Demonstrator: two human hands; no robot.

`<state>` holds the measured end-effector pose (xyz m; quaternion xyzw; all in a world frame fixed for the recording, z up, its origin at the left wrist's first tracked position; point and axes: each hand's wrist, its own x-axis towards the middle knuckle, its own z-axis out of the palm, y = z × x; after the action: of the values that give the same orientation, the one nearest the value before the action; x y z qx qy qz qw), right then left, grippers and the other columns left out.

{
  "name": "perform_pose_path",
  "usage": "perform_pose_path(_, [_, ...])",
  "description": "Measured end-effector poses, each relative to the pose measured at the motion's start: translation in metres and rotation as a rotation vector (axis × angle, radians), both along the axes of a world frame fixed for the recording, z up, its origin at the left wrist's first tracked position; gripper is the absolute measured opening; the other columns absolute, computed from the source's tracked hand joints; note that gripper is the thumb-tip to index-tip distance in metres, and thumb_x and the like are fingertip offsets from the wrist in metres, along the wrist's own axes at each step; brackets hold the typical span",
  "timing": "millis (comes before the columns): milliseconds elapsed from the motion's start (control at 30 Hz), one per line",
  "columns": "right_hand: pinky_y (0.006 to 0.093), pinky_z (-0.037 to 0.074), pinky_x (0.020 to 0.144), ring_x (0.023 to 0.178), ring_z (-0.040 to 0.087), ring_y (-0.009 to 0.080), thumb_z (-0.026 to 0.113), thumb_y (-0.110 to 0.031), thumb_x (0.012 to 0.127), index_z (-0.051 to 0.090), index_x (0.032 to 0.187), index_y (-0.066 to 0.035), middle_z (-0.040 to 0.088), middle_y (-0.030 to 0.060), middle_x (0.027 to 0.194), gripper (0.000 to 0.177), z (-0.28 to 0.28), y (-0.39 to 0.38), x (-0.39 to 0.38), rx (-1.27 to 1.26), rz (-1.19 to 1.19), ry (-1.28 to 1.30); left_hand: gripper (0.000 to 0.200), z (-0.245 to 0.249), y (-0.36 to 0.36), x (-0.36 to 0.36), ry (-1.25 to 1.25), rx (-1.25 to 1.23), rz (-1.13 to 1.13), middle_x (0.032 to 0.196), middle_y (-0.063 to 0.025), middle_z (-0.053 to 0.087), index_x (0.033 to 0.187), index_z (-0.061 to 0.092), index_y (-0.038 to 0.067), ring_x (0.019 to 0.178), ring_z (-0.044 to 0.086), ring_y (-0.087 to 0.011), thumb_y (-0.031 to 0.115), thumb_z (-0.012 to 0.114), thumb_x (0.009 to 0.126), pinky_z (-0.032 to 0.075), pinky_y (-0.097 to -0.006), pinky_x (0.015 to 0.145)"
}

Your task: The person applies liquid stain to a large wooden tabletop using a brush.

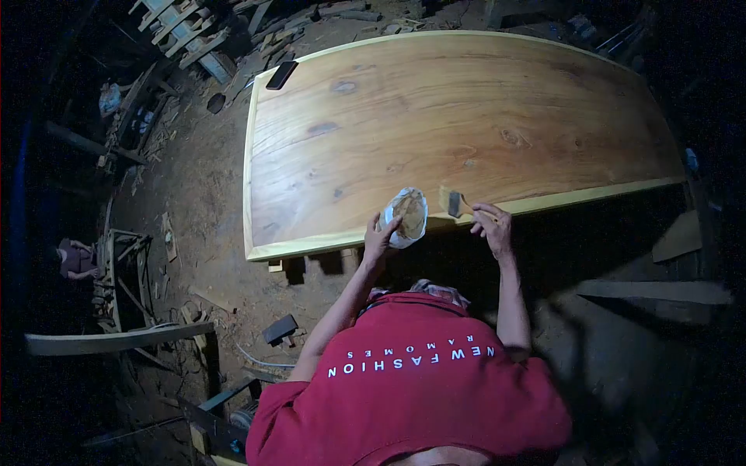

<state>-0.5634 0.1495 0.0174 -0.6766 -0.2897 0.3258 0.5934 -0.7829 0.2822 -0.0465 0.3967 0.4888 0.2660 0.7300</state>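
A large glossy wooden tabletop [466, 116] lies in front of me, with a pale yellow rim along its near edge. My left hand [379, 239] holds a small white cup [407, 217] filled with brownish liquid at that near edge. My right hand [493, 227] grips a paintbrush [454, 203] whose bristles rest on the wood just right of the cup. My red shirt fills the bottom of the view.
A dark phone-like slab [280, 75] lies on the tabletop's far left corner. Wood scraps and offcuts [194, 31] litter the dirt floor to the left. A pale plank [116, 339] and a dark tool [280, 329] lie nearby. Another person [74, 258] is at far left.
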Motion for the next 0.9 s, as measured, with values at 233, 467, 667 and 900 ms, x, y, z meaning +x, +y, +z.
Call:
perform_pose_path(233, [0.0286, 0.049, 0.064, 0.07, 0.062, 0.0188, 0.057, -0.013, 0.073, 0.062, 0.09, -0.001, 0.064, 0.0133, 0.082, 0.023, -0.015, 0.035, -0.047, 0.026, 0.398, -0.412, 0.083, -0.011, -0.016, 0.01, 0.027, 0.175, -0.025, 0.118, -0.0182, 0.045, 0.127, 0.03, -0.003, 0.104, 0.047, -0.0213, 0.033, 0.073, 0.066, 0.041, -0.03, 0.085])
perform_pose_path(467, [0.032, 0.047, 0.075, 0.083, 0.061, 0.0252, 0.056, -0.019, 0.072, 0.063, 0.089, -0.003, 0.063, 0.0159, 0.087, 0.024, -0.028, 0.041, -0.061, -0.092, 0.703, -0.175, 0.073, -0.002, -0.03, -0.005, -0.07, 0.08, 0.008, 0.116, -0.0182, 0.045, 0.128, 0.03, 0.004, 0.1, 0.05, -0.0222, 0.028, 0.069, 0.072, 0.046, -0.0313, 0.078])
perform_pose_path(667, [0.0269, 0.047, 0.07, 0.076, 0.06, 0.0172, 0.057, -0.015, 0.073, 0.063, 0.088, -0.002, 0.064, 0.0108, 0.082, 0.021, 0.008, 0.032, -0.05, -0.069, 0.542, -0.241, 0.079, -0.008, -0.03, -0.007, 0.114, 0.326, -0.001, 0.118, -0.0165, 0.044, 0.128, 0.031, 0.003, 0.1, 0.05, -0.0232, 0.033, 0.072, 0.068, 0.047, -0.0319, 0.075])
perform_pose_path(900, [0.0323, 0.045, 0.054, 0.061, 0.057, 0.0222, 0.056, -0.015, 0.076, 0.062, 0.088, -0.004, 0.06, 0.0082, 0.072, 0.017, -0.027, 0.022, -0.015, -0.013, 0.112, -0.43, 0.086, 0.01, -0.028, -0.029, 0.048, -0.004, 0.127, 0.117, -0.0173, 0.044, 0.129, 0.026, 0.0, 0.099, 0.05, -0.0218, 0.033, 0.074, 0.065, 0.047, -0.0313, 0.073])
